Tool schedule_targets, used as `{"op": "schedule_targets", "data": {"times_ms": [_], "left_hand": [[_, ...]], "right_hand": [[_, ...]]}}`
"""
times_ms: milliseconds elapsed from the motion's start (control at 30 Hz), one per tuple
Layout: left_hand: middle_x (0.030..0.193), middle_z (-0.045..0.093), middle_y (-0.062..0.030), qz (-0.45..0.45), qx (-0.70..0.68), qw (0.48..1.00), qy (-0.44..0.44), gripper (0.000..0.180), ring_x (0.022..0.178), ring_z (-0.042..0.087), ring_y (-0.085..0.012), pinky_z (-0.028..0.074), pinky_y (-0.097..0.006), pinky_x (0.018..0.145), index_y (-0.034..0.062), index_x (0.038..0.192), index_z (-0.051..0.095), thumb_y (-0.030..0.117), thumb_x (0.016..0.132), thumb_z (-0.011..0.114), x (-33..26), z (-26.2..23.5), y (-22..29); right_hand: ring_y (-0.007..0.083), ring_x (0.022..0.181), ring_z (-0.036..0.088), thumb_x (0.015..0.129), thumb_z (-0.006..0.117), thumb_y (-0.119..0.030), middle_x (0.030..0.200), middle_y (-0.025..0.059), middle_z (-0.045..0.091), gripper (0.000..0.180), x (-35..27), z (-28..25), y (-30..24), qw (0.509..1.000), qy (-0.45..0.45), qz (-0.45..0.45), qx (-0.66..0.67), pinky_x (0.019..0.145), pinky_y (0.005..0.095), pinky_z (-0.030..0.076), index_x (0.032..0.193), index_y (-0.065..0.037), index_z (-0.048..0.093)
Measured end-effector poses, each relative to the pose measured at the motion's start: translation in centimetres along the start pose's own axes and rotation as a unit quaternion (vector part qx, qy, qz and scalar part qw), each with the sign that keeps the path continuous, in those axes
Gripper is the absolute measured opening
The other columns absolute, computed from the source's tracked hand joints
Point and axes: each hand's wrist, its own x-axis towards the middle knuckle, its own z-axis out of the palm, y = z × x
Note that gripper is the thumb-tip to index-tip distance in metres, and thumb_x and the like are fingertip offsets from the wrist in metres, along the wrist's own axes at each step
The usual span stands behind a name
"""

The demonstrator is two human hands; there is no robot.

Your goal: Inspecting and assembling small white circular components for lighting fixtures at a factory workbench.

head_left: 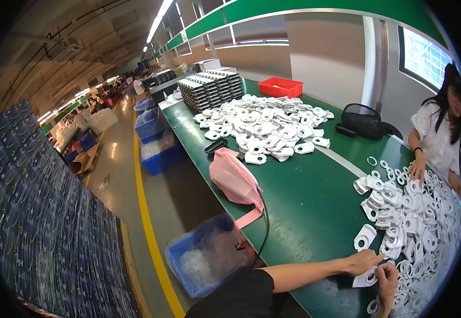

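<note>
At the near right edge of the green table, my two hands meet over a white plastic part (pixel 364 279) with a round hole at one end. My left hand (pixel 364 262) reaches in from the left, its bent fingers closed on the part's upper edge. My right hand (pixel 387 280) pinches the part's right side, thumb and fingertips together. A similar white part (pixel 365 237) lies alone just beyond my left hand. Beside both hands spreads a heap of white parts (pixel 411 225), with loose white rings (pixel 408 273) among them.
Across the table (pixel 310 196), a co-worker (pixel 437 127) reaches into the heap. Another white pile (pixel 267 127), stacked black-and-white trays (pixel 212 87), a red bin (pixel 280 87), a black bag (pixel 361 123) and a pink pouch (pixel 234 175) stand farther off. A blue bin (pixel 180 259) sits on the floor.
</note>
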Motion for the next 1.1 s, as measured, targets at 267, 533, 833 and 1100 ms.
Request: {"op": "schedule_targets", "data": {"times_ms": [267, 533, 833, 1100], "left_hand": [[0.060, 0.050, -0.0240, -0.066, -0.051, 0.995, -0.058, 0.049, 0.057, 0.050, -0.0364, 0.037, -0.042, 0.055, -0.0054, 0.073, 0.050, 0.034, 0.094, 0.031, -0.3, -0.7, 1.4], [0.063, 0.056, -0.0178, -0.073, -0.129, 0.989, -0.008, 0.044, 0.057, 0.052, -0.0268, 0.039, -0.037, 0.056, -0.0060, 0.066, 0.054, 0.031, 0.089, 0.044, 0.5, -0.2, 1.2], [0.078, 0.048, -0.0026, -0.086, -0.311, 0.945, 0.050, 0.017, 0.074, 0.046, -0.0074, 0.041, -0.025, 0.062, 0.0047, 0.088, 0.040, 0.020, 0.092, 0.047, -0.2, 1.9, 1.8], [0.080, 0.048, -0.0019, -0.090, -0.325, 0.941, 0.020, 0.018, 0.073, 0.044, -0.0074, 0.039, -0.024, 0.065, 0.0033, 0.088, 0.045, 0.021, 0.092, 0.044, 0.1, 1.5, 0.6]], "right_hand": [[0.0056, 0.056, 0.036, 0.082, 0.053, -0.005, 0.059, -0.0006, 0.041, 0.020, -0.4, 0.0, -0.5, 0.992, -0.035, -0.058, -0.107, 0.049, 0.0226, 0.029, 0.065, -0.004, 0.042], [0.0047, 0.057, 0.037, 0.088, 0.051, -0.011, 0.061, -0.0019, 0.044, 0.021, 0.7, 1.1, 1.1, 0.985, 0.140, -0.032, 0.098, 0.050, 0.0226, 0.029, 0.068, -0.003, 0.047], [0.0027, 0.063, 0.046, 0.093, 0.049, -0.020, 0.072, -0.0020, 0.055, 0.020, 0.9, 0.4, 2.5, 0.967, 0.173, -0.074, 0.172, 0.056, 0.0183, 0.036, 0.083, -0.004, 0.057], [0.0065, 0.065, 0.053, 0.090, 0.053, -0.014, 0.074, 0.0025, 0.060, 0.016, 1.1, -0.3, 2.4, 0.969, 0.167, -0.053, 0.174, 0.059, 0.0182, 0.041, 0.089, 0.001, 0.060]]}}
